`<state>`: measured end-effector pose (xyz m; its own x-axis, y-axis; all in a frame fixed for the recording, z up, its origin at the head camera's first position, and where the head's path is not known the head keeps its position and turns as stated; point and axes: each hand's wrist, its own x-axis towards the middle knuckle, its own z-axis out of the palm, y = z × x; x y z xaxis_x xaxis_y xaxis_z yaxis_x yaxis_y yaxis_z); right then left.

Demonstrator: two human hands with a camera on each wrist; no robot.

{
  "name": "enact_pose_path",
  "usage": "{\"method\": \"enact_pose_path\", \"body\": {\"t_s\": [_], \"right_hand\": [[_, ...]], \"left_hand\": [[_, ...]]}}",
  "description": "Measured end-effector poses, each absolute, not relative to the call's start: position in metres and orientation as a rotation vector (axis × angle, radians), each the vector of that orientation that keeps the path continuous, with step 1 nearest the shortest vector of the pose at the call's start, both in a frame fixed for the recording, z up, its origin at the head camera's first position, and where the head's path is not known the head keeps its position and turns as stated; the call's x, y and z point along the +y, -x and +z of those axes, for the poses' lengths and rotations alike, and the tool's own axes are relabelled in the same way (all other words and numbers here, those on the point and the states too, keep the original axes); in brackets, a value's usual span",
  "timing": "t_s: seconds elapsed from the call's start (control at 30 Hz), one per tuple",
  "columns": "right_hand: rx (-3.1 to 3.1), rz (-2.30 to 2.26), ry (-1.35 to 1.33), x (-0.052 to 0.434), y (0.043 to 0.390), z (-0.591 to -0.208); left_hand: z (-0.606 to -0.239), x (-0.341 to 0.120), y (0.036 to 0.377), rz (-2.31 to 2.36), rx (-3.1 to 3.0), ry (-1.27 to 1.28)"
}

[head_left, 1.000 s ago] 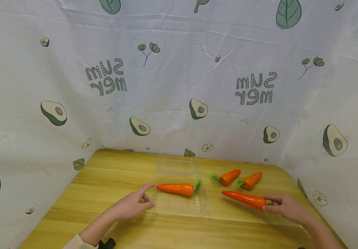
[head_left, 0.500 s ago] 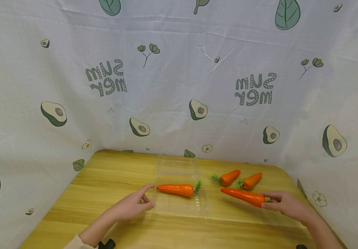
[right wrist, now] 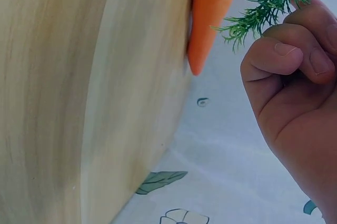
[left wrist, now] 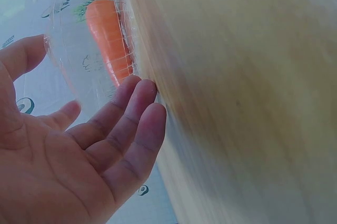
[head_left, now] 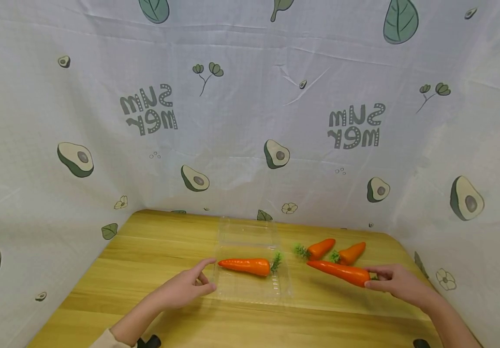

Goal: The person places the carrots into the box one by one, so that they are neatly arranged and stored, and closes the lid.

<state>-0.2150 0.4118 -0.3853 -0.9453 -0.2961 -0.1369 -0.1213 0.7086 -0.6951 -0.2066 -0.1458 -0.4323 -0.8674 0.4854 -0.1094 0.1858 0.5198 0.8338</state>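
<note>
A clear plastic tray (head_left: 250,291) lies open on the wooden table (head_left: 154,251), with one orange carrot (head_left: 245,265) inside it. My left hand (head_left: 204,276) rests with relaxed fingers against the tray's left edge. In the left wrist view the palm (left wrist: 79,150) is open, and its fingertips (left wrist: 139,89) are next to the tray wall (left wrist: 79,71) and the carrot (left wrist: 108,34) behind it. My right hand (head_left: 374,279) grips a long carrot (head_left: 339,272) by its leafy end, right of the tray. In the right wrist view the curled fingers (right wrist: 287,58) pinch the green leaves (right wrist: 263,10).
Two short carrots (head_left: 320,248) (head_left: 351,252) lie just behind the long one; one short carrot (right wrist: 208,18) shows in the right wrist view. Avocado-print cloth (head_left: 250,121) walls the table at the back and both sides. A dark object (head_left: 149,341) sits at the near edge.
My right hand has shifted the long carrot slightly away from me and to the left, so its tip now lies close to the short carrots. The left hand and tray have not moved.
</note>
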Motion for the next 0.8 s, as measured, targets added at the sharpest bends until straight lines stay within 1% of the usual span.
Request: {"method": "enact_pose_path", "body": {"t_s": [0.8], "right_hand": [[2.708,-1.043,0.348,0.399,0.218,-0.369]], "left_hand": [[-0.433,-0.145,0.206,1.288,2.434,-0.564]]}}
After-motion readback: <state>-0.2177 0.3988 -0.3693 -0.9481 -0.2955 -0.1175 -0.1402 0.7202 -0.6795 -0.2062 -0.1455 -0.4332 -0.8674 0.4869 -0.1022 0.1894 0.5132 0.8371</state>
